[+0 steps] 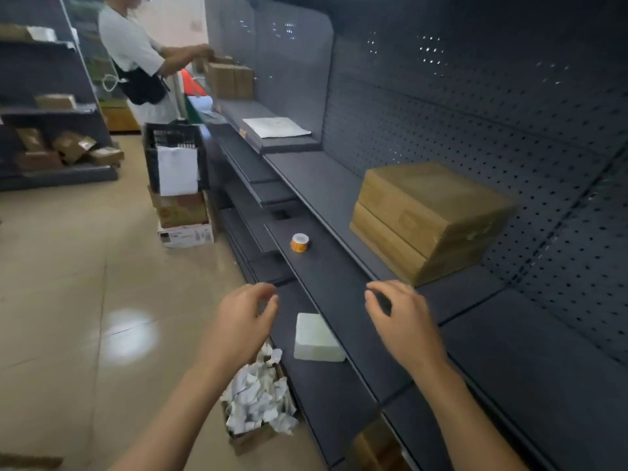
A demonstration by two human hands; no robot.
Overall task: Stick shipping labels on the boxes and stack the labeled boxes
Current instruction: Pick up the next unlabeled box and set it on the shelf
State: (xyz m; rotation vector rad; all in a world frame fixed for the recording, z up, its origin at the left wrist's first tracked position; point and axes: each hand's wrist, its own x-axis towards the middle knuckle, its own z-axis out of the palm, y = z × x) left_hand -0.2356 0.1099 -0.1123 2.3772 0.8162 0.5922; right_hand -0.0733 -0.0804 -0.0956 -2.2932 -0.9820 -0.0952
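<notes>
While both hands hang empty over lower shelf (pixel 339 300), left hand (pixel 243 321) fingers curled loose, right hand (pixel 404 321) spread, nothing pinched. Label stack (pixel 317 338) lies btwn them on shelf, near front edge; careless grab could knock it into scrap box (pixel 258 409) below. Two stacked boxes (pixel 428 219) on upper shelf, just beyond right hand; sleeve-less forearm swing might nudge stack askew. Tape roll (pixel 299 242) further along, well apart. Other person (pixel 136 56) far end w/ crate (pixel 175 154), not in way.
</notes>
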